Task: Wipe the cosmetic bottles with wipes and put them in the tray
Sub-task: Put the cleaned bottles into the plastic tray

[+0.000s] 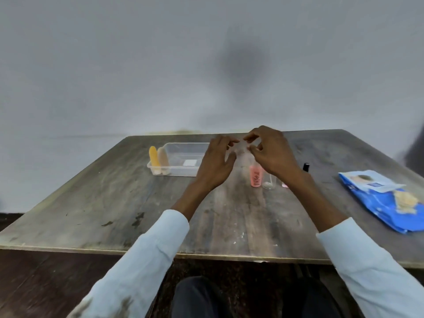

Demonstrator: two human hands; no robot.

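Both hands raised over the tabletop (114, 203), left hand (215, 161) and right hand (270, 154) with fingers curled, grip unclear through blur; pink bottle (255, 176) upright beneath, two bottles (159, 162) inside clear tray (183, 171), wipes pack (385, 200) right

I see a worn, dark grey wooden table (114, 198) with scuffs, dark stains and pale flecks across its top; its near edge shows a lighter, chipped strip. Behind its far edge stands a plain, pale grey wall (114, 65), with a soft dark shadow blotch (241, 63) above the middle of the table. Below the near edge I make out a dark brown floor (34, 283). At the right edge of my view, past the table's far right corner, a blurred dark shape (416, 152) shows; I cannot tell what it is.
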